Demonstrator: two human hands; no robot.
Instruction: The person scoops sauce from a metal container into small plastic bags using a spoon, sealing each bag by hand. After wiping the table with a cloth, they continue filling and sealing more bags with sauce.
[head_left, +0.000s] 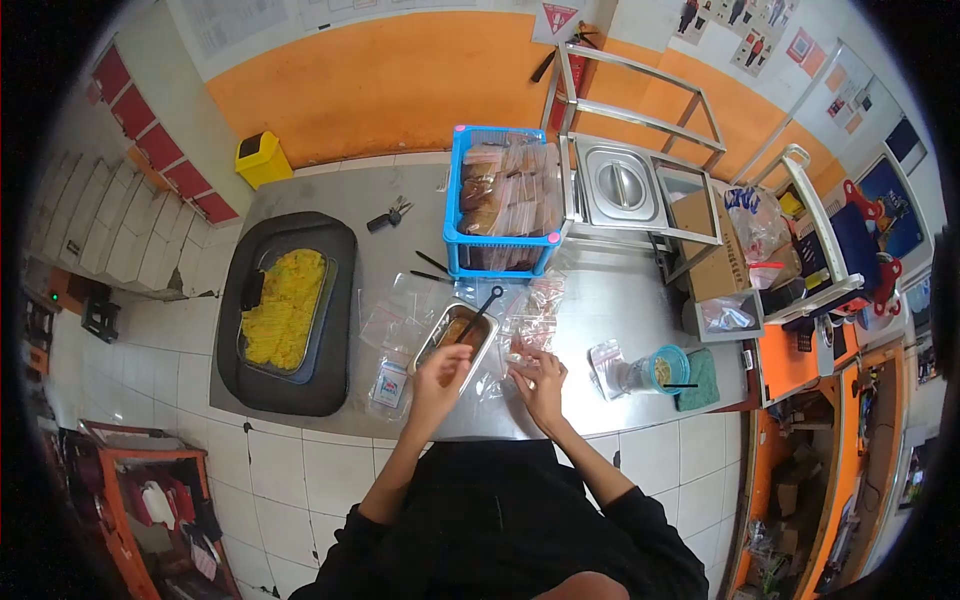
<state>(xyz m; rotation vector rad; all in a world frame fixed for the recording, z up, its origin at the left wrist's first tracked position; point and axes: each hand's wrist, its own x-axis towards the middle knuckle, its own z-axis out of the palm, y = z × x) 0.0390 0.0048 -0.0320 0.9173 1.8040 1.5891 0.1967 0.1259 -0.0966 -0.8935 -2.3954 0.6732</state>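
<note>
My left hand (440, 380) is raised over the near end of a steel pan (424, 352) holding brown sauce. Its fingers are curled together, and what they hold, if anything, I cannot make out. A black-handled ladle (484, 306) leans in the pan just beyond those fingers. To the right, my right hand (542, 388) pinches a small clear plastic bag (516, 360) low over the steel table. More filled clear bags (541, 300) lie flat beyond this hand. Left of the pan are loose empty bags (385, 328) and a packet with a blue-and-white label (388, 383).
A blue crate (500, 242) packed with brown-filled bags stands at the back. At the left, a black tray (335, 300) carries a yellow food dish (285, 310). Keys (390, 215) lie behind. At right are a blue-rimmed cup (668, 368), green cloth (700, 380) and lidded steel container (618, 185).
</note>
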